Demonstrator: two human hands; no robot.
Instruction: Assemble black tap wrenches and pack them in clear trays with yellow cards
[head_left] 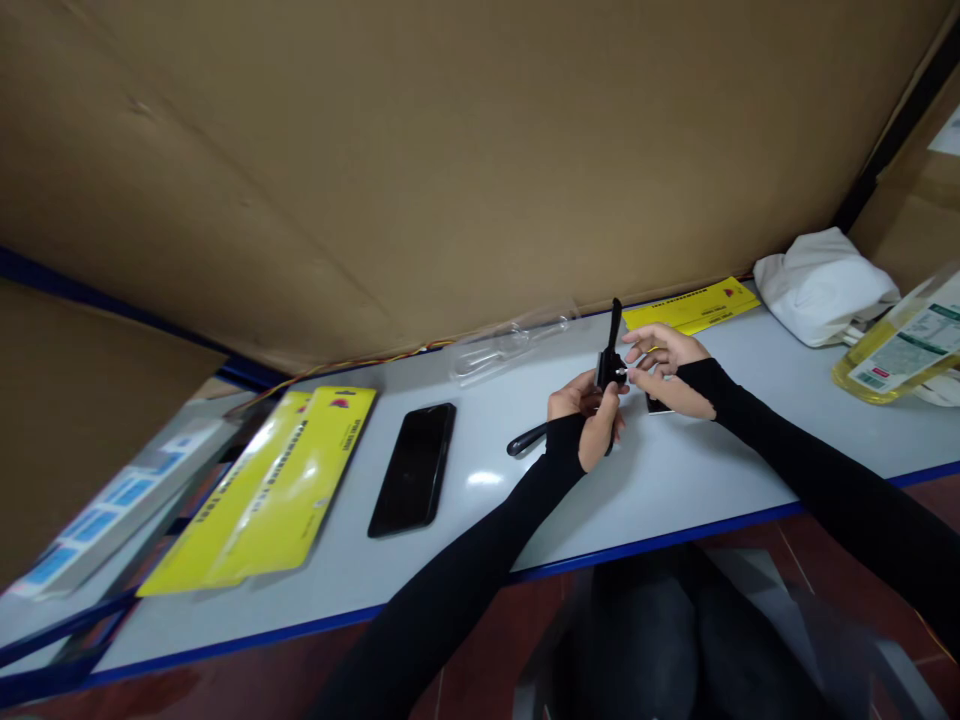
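My left hand (pixel 581 405) is wrapped round the middle of a black spokeshave (pixel 615 325), one handle of which points up past the fingers. My right hand (pixel 671 365) is at its right side, thumb and fingertips curled at a small silver screw (pixel 621 372) on the tool's body. Below the left wrist another black handle (pixel 526 439) lies low over the table; whether it belongs to the same tool is hidden. Partly under the right hand lies a small dark item (pixel 658 404) with a pale edge, its kind unclear.
A black phone (pixel 412 470) and yellow printed packages (pixel 300 480) lie to the left on the grey table (pixel 480 510). Clear plastic packaging (pixel 514 345) rests by the cardboard wall. Another yellow package (pixel 697 308), a white bag (pixel 821 285) and a bottle of yellow liquid (pixel 900 345) are at right.
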